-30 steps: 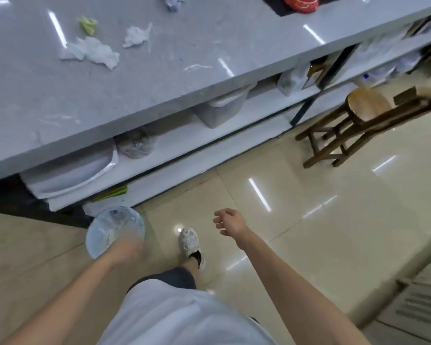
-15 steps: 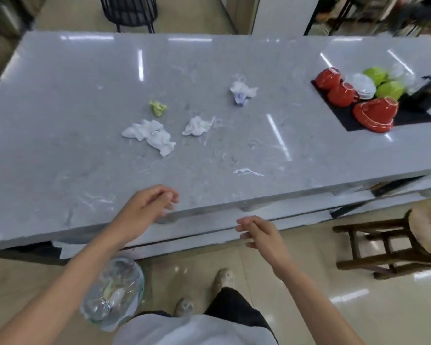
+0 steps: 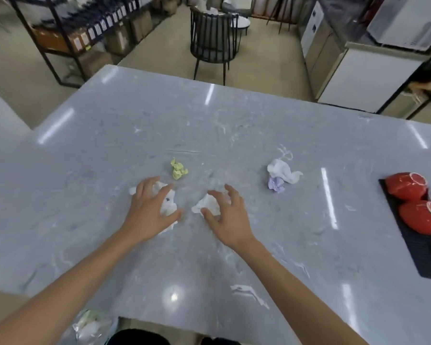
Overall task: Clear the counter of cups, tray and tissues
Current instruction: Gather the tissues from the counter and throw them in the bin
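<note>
Crumpled tissues lie on the grey marble counter [image 3: 234, 135]. My left hand [image 3: 152, 210] is spread over a long white tissue [image 3: 168, 207], fingers apart and touching it. My right hand [image 3: 228, 215] is spread over a smaller white tissue [image 3: 207, 204], fingers curled around it but not closed. A small yellow-green tissue [image 3: 178, 169] lies just beyond the left hand. A white and lilac tissue [image 3: 280, 175] lies further right. Upturned red cups [image 3: 408, 185] stand on a black tray [image 3: 418, 255] at the right edge, partly cut off.
A bin lined with clear plastic [image 3: 92, 324] stands on the floor below the counter's near edge, left of my legs. Beyond the counter are a black slatted chair [image 3: 214, 41], a shelf rack [image 3: 80, 33] at left and cabinets [image 3: 346, 70] at right.
My view has risen from the floor and bin to the counter top. Both hands have come up from below the counter's edge and reached forward onto the two white tissues.
</note>
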